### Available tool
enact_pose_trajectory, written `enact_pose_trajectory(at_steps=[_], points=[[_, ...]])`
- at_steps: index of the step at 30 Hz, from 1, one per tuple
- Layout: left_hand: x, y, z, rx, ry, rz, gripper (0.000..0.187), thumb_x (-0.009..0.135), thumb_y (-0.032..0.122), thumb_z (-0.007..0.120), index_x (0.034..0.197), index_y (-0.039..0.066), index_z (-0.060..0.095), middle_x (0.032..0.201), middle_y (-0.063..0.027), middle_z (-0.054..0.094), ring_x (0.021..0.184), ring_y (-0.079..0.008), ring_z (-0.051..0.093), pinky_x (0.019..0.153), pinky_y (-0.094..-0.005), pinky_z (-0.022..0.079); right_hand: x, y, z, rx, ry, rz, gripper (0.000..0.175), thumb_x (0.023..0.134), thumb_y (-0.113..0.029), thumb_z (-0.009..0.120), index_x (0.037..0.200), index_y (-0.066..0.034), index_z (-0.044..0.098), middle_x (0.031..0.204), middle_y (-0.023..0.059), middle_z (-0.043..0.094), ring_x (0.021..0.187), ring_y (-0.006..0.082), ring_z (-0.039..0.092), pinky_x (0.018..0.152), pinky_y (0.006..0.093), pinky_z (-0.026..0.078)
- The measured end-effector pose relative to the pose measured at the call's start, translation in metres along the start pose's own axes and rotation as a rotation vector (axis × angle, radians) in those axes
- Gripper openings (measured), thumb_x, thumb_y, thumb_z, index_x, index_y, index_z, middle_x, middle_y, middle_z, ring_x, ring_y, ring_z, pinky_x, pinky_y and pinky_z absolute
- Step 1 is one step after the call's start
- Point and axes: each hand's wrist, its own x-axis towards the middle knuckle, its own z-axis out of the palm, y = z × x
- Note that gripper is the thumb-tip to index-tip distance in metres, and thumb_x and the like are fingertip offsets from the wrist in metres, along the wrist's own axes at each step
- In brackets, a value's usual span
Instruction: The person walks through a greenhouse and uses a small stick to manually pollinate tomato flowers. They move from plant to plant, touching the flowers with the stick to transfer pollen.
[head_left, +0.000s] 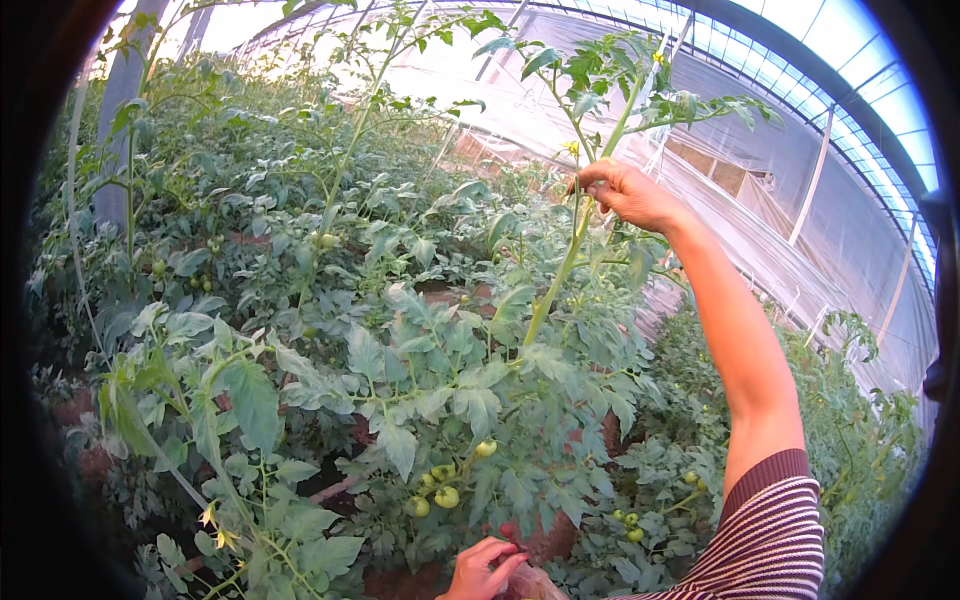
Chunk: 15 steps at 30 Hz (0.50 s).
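My right hand (626, 195), arm raised, has its fingers closed around the upper stem of a tall tomato plant (555, 289), just below its leafy top and yellow flowers (571, 148). Low at the bottom edge is my left hand (487, 566), its thumb and fingers bent together; whether it grips anything is unclear. Beside it lies a translucent, crumpled thing (534, 583), perhaps a plastic bag, and a small red thing (508, 530) shows just above the fingers. A cluster of green tomatoes (447, 496) hangs above my left hand.
Dense tomato plants (300, 180) surround me. A grey post (120, 127) stands at the left, with a pale string (75, 202) near it. More green tomatoes (635, 535) hang at lower right. Plastic sheeting (757, 172) and the curved greenhouse frame (847, 90) lie beyond my right arm.
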Motion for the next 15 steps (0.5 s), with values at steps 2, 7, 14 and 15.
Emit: enact_pose_trajectory(at_steps=[2,7,14,15], points=[[0.0,-0.002,0.0,0.001,-0.01,-0.015,0.01,0.076,0.008,0.066,0.081,0.0,0.062,0.076,-0.0134,0.058,0.068,-0.0297,0.059,0.06,-0.0338,0.046,0.0,0.006,-0.006,-0.164,-0.065,-0.119,0.021,0.084,-0.005,0.056,0.102,-0.0124,0.064,0.094,0.0067,0.057,0.088,0.0209,0.058,0.075,0.031,0.046],[0.0,-0.009,0.002,0.007,-0.006,-0.001,0.011,0.076,0.008,0.066,0.081,-0.001,0.062,0.076,-0.0134,0.058,0.067,-0.0294,0.059,0.059,-0.0334,0.046,-0.001,0.002,-0.011,-0.529,-0.004,-0.187,0.015,0.083,-0.009,0.059,0.094,-0.0175,0.063,0.094,0.0042,0.055,0.084,0.025,0.057,0.072,0.0319,0.046],[-0.001,-0.011,0.005,0.011,-0.015,0.012,0.011,0.076,0.007,0.066,0.081,-0.001,0.062,0.076,-0.0137,0.058,0.067,-0.0298,0.058,0.059,-0.0333,0.046,-0.004,-0.024,-0.013,-0.801,-0.008,-0.209,0.009,0.079,-0.008,0.062,0.086,-0.0139,0.059,0.092,0.0028,0.055,0.083,0.0251,0.058,0.067,0.0362,0.046],[-0.001,-0.01,0.005,0.009,-0.017,0.016,0.01,0.076,0.007,0.066,0.081,-0.001,0.062,0.076,-0.0137,0.058,0.067,-0.0298,0.058,0.06,-0.0333,0.046,-0.005,-0.024,-0.013,-0.832,0.007,-0.226,0.008,0.079,-0.008,0.061,0.085,-0.0135,0.059,0.092,0.0028,0.055,0.083,0.0253,0.058,0.066,0.0363,0.046]])
